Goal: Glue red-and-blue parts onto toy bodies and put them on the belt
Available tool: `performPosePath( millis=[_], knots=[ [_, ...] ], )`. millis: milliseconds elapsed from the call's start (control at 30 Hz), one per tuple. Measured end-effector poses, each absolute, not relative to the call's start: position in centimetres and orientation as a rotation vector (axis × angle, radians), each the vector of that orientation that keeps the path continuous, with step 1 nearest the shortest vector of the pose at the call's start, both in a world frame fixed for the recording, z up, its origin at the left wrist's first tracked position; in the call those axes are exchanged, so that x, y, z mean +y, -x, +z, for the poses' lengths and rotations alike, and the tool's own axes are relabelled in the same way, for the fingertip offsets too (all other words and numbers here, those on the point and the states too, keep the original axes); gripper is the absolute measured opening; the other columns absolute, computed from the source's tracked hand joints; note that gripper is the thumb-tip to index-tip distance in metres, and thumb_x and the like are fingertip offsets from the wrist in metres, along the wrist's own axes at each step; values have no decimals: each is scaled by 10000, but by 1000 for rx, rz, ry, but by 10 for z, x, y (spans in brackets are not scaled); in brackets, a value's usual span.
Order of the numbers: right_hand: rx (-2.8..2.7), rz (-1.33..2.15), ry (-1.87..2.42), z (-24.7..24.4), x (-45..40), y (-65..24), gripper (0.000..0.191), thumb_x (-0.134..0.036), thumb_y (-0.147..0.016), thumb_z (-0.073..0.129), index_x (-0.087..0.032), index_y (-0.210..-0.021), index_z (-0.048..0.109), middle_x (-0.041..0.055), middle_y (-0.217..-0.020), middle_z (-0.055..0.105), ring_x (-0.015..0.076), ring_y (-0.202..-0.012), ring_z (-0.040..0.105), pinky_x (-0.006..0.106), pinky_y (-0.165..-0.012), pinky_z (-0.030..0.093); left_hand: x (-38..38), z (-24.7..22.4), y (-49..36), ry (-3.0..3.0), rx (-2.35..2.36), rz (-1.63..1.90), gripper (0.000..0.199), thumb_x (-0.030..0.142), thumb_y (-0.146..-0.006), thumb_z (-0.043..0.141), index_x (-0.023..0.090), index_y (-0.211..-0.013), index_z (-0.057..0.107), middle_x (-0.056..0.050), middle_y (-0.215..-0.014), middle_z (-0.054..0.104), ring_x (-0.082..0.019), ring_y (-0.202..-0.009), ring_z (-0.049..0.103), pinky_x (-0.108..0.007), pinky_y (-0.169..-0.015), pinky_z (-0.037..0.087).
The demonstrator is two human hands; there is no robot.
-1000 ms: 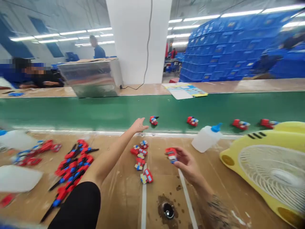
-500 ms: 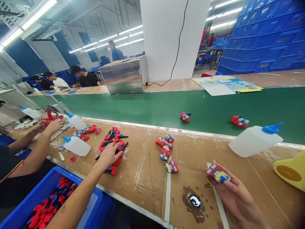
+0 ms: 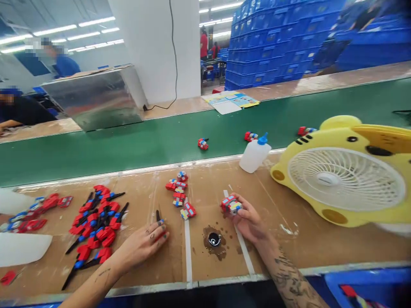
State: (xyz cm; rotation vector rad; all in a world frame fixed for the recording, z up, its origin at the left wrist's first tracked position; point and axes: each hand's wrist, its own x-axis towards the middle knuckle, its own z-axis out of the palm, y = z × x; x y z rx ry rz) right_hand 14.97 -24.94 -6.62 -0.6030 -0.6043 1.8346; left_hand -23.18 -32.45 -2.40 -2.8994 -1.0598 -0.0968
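Gripping the red block [image 3: 229,205], your right hand [image 3: 249,221] likely keeps its face exposed; your left hand [image 3: 143,243] meets a black rod [image 3: 158,215], grip unclear.

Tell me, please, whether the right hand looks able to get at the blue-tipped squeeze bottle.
Probably yes: nothing appears to stand between the right hand and the squeeze bottle, and the yellow fan sits beside that path, though the hand holds a red toy piece.

We've got black-tipped red plastic parts [image 3: 105,234] on the left, blocky red plastic pieces [image 3: 179,197] mid-layout, a yellow animal-shaped plastic fan [image 3: 327,179] right, long green belt [image 3: 154,149] behind.
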Motion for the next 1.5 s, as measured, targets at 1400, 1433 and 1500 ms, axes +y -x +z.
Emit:
performPosePath(
  millis=[1400,1433,1500],
  knots=[
    [-580,1749,649,-73,-295,-177,559,-283,-614,891,-229,-1109,638,42,-1031,709,194,-922,660,332,-891,481,-298,20,93,3250,-619,-168,364,101,-952,456,278,-1211,640,-119,-1294,599,-245,-1197,544,-384,-994,503],
    [-592,1748,646,-71,-296,-176,565,-288,-613,894,-230,-1114,639,43,-1035,707,195,-934,659,325,-884,482,-299,18,96,3273,-686,-215,407,78,-939,455,291,-1241,627,-112,-1304,587,-239,-1203,542,-384,-1002,498],
    [-625,1745,642,-66,-296,-173,583,-296,-605,902,-235,-1123,643,47,-1049,705,203,-956,659,322,-871,488,-299,13,100,3329,-879,-410,464,48,-919,460,311,-1272,608,-100,-1304,571,-218,-1202,550,-363,-999,499]
  ],
)
